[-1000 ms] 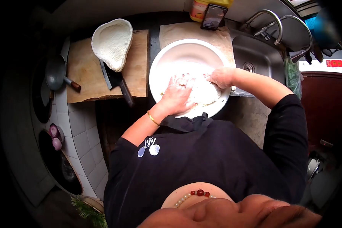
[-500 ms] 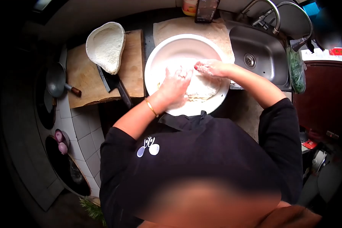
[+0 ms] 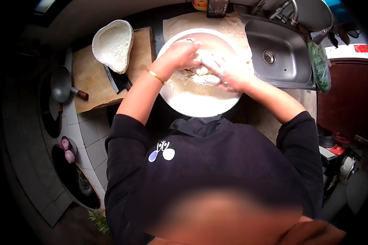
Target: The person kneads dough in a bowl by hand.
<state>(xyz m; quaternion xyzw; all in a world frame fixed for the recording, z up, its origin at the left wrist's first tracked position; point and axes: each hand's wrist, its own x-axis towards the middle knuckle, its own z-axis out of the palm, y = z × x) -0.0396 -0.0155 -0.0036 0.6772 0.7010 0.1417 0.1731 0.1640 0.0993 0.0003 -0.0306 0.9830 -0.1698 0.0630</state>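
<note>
In the white basin (image 3: 200,107), set on a tan sheet (image 3: 178,25) on the dark worktop (image 3: 158,37), a pale lump of dough (image 3: 207,79) lies a little beyond the middle, between the person's two floury hands. The right hand (image 3: 225,72) wraps the right side of the lump, its fingers spread over the top and apparently grasping it. The left hand (image 3: 185,54) meets the far left part, its wrist ringed by a gold bracelet (image 3: 155,76); some of its fingers stand bent above the dough, and blur keeps me from telling whether it grips or only pushes. As for progress, the mix seems well past loose flour — it holds together as one mass — yet its surface looks lumpy and folded rather than smooth, and patchy residue marks the basin just nearer than the lump. So the gathering looks largely done, while evening out the texture and picking up the scraps appear to be left. To the left, a tapered bowl (image 3: 95,33) with plenty of dry flour (image 3: 115,44) rests on the far part of a wooden chopping board (image 3: 88,79); a cleaver (image 3: 111,80) lies just nearer than it. The steel sink (image 3: 288,67) is to the right, beside the sheet.
</note>
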